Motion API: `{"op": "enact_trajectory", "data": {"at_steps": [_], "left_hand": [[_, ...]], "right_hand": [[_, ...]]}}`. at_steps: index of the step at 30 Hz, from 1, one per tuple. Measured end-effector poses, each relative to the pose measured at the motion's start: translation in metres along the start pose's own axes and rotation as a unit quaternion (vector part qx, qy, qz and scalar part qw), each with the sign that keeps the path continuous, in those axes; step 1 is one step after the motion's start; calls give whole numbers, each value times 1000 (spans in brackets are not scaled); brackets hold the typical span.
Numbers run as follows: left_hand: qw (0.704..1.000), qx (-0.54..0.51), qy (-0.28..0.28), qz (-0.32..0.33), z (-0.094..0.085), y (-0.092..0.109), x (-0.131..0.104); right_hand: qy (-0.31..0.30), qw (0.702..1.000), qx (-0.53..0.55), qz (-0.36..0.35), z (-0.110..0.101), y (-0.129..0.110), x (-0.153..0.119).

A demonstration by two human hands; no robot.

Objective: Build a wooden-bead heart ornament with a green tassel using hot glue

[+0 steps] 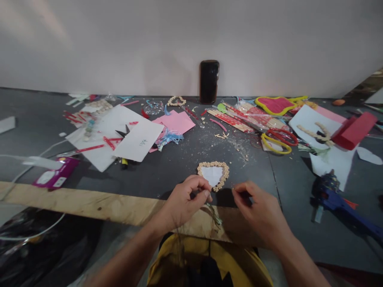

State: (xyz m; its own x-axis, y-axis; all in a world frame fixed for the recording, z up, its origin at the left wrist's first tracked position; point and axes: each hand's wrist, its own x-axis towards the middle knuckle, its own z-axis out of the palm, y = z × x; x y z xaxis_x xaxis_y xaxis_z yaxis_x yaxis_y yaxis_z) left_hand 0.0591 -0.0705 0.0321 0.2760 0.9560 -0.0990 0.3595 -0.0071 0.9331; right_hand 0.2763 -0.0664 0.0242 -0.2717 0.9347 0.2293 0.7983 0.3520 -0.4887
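Note:
A small heart [212,174], white inside with a border of tan bead-like pieces, lies on the dark tabletop in front of me. At its lower tip, my left hand [191,195] pinches the top of a pale green tassel [214,215], whose strands hang over the table's wooden edge. My right hand [254,203] is to the right of the heart, apart from it. Its thumb and forefinger are pressed together, and whatever is between them is too small to make out.
A blue glue gun [335,197] lies at the right. Scissors [278,141] with red and yellow handles lie behind my right hand. White papers [137,141] and pink sheets [178,122] cover the left side. A phone [208,81] leans on the wall near another beaded heart [176,101].

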Motion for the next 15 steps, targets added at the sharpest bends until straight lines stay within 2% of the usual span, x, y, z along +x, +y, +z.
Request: {"op": "enact_trajectory", "data": {"at_steps": [3,6,10,15], "left_hand": [[1000,-4,-8,-19,0,2,-7],[996,92,-4,6,1,3,-9],[969,239,11,54,6,-3,-4],[954,283,44,88,13,-10,2]], "right_hand": [[9,999,49,4,4,-4,-6],[4,998,65,-7,8,-5,-7],[4,998,68,-12,13,-7,-8],[10,997,72,0,18,-7,-11]]}}
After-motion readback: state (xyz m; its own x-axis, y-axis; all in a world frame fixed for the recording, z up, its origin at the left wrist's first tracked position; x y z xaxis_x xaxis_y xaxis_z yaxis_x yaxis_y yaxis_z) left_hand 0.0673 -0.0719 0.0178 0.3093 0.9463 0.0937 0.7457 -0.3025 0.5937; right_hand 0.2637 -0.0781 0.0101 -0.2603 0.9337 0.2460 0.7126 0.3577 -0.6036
